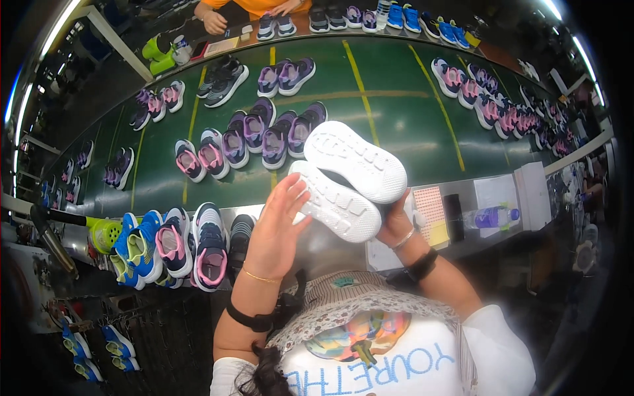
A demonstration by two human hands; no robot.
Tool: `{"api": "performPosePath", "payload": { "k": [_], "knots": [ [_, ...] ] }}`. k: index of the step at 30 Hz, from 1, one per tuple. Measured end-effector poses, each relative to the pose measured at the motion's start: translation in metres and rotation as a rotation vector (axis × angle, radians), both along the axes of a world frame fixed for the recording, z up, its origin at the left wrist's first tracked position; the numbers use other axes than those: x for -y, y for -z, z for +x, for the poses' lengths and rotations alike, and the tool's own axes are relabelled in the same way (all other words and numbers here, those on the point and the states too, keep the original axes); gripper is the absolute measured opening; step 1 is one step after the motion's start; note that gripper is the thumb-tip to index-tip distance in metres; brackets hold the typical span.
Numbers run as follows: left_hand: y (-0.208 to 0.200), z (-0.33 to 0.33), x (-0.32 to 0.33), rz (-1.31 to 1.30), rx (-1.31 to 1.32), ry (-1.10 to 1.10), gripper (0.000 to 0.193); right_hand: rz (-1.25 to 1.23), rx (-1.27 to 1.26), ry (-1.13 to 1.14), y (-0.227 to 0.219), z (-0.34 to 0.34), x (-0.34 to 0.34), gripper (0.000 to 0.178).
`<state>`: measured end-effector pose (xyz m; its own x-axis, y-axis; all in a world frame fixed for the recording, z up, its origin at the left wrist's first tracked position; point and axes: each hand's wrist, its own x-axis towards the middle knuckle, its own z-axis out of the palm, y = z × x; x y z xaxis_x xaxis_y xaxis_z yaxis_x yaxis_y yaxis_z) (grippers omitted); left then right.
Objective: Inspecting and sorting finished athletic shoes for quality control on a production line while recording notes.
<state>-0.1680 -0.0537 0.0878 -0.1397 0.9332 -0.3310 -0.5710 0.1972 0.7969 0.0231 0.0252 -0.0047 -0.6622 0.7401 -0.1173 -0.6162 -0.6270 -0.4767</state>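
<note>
A pair of sneakers is held up over the near edge of the green conveyor belt [389, 155], white soles toward me. One sneaker [356, 162] is farther away and partly overlaps the nearer sneaker [335, 203]. My right hand [396, 223] grips the pair at their right ends; most of its fingers are hidden behind the soles. My left hand [281, 221] is open, fingers stretched out, beside the left end of the nearer sneaker. Whether it touches the sole I cannot tell. The uppers of the pair are hidden from view.
Purple and pink sneakers [254, 135] stand in rows on the belt. More sneakers [210, 247] line the near ledge at left. A bottle with a purple label [489, 217] and papers [429, 208] lie at right. A person in orange [254, 8] works across the belt.
</note>
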Motion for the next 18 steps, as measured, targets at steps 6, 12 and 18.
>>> {"api": "performPosePath", "payload": {
  "k": [6, 12, 18],
  "knots": [
    [0.042, -0.033, -0.008, -0.053, -0.101, -0.219, 0.034, 0.023, 0.002, 0.118, 0.034, -0.016, -0.007, 0.098],
    [0.064, -0.031, -0.029, -0.061, -0.093, -0.319, 0.026, 0.031, 0.084, 0.077, 0.047, -0.011, -0.029, 0.098],
    [0.066, -0.048, -0.06, -0.234, -0.123, -0.339, 0.024, 0.562, 0.734, -0.217, 0.026, 0.027, -0.088, 0.078]
  ]
}}
